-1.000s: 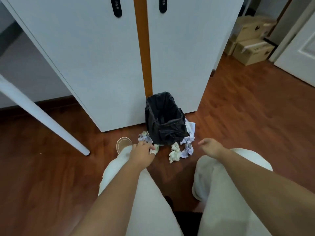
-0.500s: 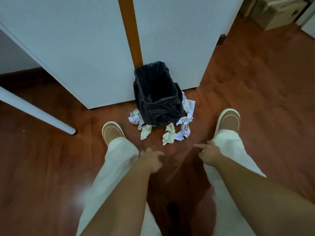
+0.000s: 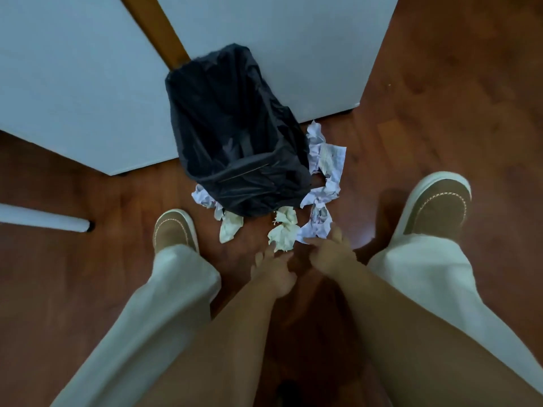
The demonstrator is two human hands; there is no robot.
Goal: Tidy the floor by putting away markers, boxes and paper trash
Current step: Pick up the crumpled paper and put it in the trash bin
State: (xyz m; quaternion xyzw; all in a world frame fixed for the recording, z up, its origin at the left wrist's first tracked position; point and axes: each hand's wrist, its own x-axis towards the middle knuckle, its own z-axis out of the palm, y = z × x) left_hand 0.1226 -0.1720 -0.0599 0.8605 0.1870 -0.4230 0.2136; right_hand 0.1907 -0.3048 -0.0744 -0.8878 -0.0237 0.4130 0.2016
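Observation:
A bin lined with a black bag (image 3: 235, 136) stands on the wooden floor against white cabinets. Crumpled paper lies around its base: a pale yellow wad (image 3: 283, 233) in front, a white and purple wad (image 3: 317, 224) beside it, a yellowish piece (image 3: 230, 229) and a purple-white piece (image 3: 202, 198) at the left, more sheets (image 3: 326, 160) along the right. My left hand (image 3: 273, 274) reaches down with fingers spread, fingertips at the yellow wad. My right hand (image 3: 329, 251) has its fingers apart, touching the white and purple wad. Neither hand holds anything.
White cabinet doors (image 3: 73, 83) with a wooden strip (image 3: 164, 33) rise behind the bin. A white table leg (image 3: 44, 221) ends on the floor at the left. My feet in tan shoes (image 3: 173, 230) (image 3: 435, 207) stand either side of the paper.
The view has tilted down and closer to the floor. Both hands have moved forward and down from knee level to the paper wads in front of the bin.

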